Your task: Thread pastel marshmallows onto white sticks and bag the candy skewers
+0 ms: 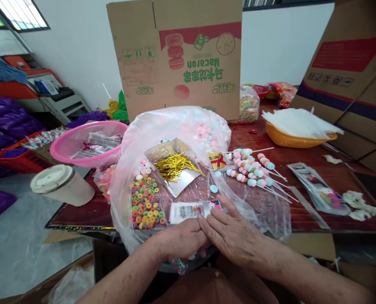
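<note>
Seemingly at close handwork by the table (308,155), next calling for a steady touch. With marshmallows (200,133) in the clear bag (121,198), sachets (99,141) in the pink basket (61,147), gold ties (173,166) in the foil pouch (184,182). With right hand (235,236) against curled left hand (184,238), above a colourful piece (179,266); cannot tell whether gripping it.

The forearms (124,267), left hand (184,239) and right hand (235,238) are all bare.

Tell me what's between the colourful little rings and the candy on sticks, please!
The head view shows a silvery pouch of gold strips between the little rings and the candy on sticks, plus loose blue candies nearer the sticks.
</note>
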`<state>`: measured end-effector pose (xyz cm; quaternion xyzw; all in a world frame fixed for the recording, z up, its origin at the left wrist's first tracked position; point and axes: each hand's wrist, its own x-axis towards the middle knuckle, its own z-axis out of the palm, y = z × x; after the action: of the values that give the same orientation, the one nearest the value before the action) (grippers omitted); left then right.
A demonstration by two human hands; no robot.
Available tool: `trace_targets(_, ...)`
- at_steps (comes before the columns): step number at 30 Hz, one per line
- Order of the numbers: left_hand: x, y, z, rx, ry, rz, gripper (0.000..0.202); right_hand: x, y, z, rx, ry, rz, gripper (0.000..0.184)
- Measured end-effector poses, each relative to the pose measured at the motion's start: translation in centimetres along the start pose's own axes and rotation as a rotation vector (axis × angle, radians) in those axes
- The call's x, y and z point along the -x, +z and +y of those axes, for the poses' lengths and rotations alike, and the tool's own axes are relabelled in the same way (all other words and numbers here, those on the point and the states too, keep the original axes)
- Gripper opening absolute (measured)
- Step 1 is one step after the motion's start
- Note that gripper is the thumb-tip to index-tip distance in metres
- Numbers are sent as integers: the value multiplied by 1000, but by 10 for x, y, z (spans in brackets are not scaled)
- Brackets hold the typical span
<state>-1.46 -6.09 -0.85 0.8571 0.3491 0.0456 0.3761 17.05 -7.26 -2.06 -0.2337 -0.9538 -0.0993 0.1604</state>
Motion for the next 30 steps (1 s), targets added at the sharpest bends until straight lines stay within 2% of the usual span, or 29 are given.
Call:
trace_targets(2,4,-4,4,36,-53,-92,27,3,6,-4,-50,-24,-95,25)
trace_targets(4,9,-7,9,-54,-77,-115,24,3,10,-8,-215,10,-185,17)
trace_targets(5,11,-9,11,-145,-73,-110,21,2,11,-9,-351,77,-225,14)
trace_targets(7,17,-10,10,-368,-23,-62,13,-3,13,-13,-755,338,-286,14)
trace_targets(9,23,-9,4,-568,75,80,10,-12,16,-16,-1310,671,-348,17)
trace_targets(11,30,-4,-7,-704,214,299,14,-23,20,-20,-1876,896,-406,18)
trace_targets(13,37,0,-19,-779,294,533,21,-36,25,-21,-2229,941,-449,19)
trace_targets(14,40,2,-25,-801,297,624,23,-44,27,-18,-2282,921,-475,19)
trace_targets(16,47,2,-35,-796,253,765,23,-62,31,-5,-2111,847,-533,21)
trace_targets(18,51,0,-42,-665,155,875,21,-82,36,21,-1563,763,-506,29)
trace_targets(20,53,-3,-47,-361,-7,973,18,-103,44,54,-848,708,-329,40)
trace_targets(21,53,-3,-49,-157,-113,1011,17,-114,51,70,-632,710,-250,41)
trace_targets(23,49,-1,-52,303,-337,1034,18,-133,67,96,-418,689,-187,31)
trace_targets(26,41,7,-54,878,-579,975,32,-154,94,114,-299,606,-216,22)
trace_targets(28,38,10,-54,1092,-642,953,39,-162,105,117,-246,565,-245,19)
trace_targets(30,38,9,-54,1212,-659,960,43,-163,107,118,-212,549,-252,21)
